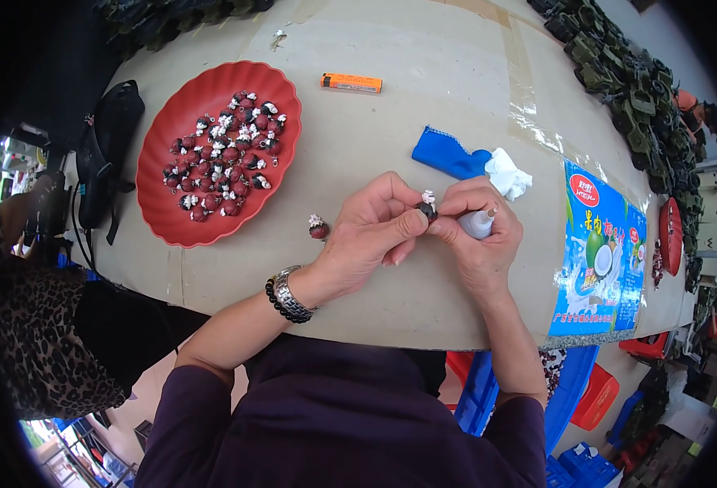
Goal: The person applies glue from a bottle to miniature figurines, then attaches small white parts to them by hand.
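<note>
My left hand (372, 232) pinches a small round charm (426, 210), dark with a white figure on top, between thumb and fingertips. Close against it, my right hand (486, 256) is closed round a small whitish squeeze bottle (476, 224) with a narrow tip. The right thumb and forefinger also meet at the charm; whether they grip it is hard to make out. Just left of my left hand, one similar dark red charm (319, 228) lies on the table. Many more charms (222, 154) lie in a scalloped red tray (281, 91) at the left.
An orange oblong pack (351, 83) lies farther back. Beyond my right hand are a blue cloth (448, 153) and a crumpled white tissue (508, 174). A blue printed sheet (598, 264) is taped at the right. Dark green gear (611, 81) is heaped along the far right edge.
</note>
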`<state>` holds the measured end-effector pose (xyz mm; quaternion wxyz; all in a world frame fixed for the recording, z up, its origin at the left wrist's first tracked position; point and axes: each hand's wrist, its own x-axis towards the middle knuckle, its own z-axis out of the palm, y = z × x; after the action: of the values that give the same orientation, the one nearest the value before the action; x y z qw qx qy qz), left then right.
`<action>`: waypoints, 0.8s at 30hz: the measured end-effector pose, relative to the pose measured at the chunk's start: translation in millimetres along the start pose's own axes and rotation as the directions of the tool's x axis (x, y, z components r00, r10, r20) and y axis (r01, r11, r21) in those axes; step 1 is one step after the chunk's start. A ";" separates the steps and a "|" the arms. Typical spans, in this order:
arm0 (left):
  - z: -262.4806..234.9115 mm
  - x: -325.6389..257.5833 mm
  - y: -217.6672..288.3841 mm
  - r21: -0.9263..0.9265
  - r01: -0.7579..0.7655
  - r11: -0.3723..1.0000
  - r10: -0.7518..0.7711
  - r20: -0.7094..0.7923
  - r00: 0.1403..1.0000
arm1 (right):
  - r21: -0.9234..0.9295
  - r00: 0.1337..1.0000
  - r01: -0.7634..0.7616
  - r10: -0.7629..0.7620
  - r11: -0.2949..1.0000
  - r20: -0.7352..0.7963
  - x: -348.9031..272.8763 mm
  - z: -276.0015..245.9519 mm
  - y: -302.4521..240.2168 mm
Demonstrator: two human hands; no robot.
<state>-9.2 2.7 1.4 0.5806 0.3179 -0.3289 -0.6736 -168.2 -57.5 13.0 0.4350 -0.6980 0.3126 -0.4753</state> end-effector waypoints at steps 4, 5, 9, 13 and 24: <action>0.9 0.1 0.5 0.000 0.005 1.000 -0.005 0.001 1.000 | 0.018 1.000 0.009 -0.009 1.000 0.022 0.6 -1.2 0.8; 0.9 0.0 0.2 0.001 0.007 1.000 -0.007 0.002 1.000 | 0.035 1.000 -0.008 0.007 0.999 0.023 0.6 -1.1 0.7; 1.4 -0.4 -0.2 -0.006 0.017 1.000 -0.017 -0.011 1.000 | 0.050 1.000 -0.008 0.007 0.999 0.030 0.1 -1.4 2.3; 1.7 -0.7 1.0 0.000 0.028 1.000 -0.028 -0.015 0.999 | 0.060 0.999 -0.017 0.015 0.998 0.036 -0.1 -1.4 2.5; 0.4 0.1 -2.0 -0.056 0.038 0.998 -0.038 -0.011 0.999 | 0.081 0.999 -0.044 0.042 0.996 0.034 -0.9 -0.4 2.6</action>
<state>-10.7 2.9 0.0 0.5783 0.3117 -0.3003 -0.6915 -169.0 -58.0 10.3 0.4783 -0.6803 0.3008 -0.4668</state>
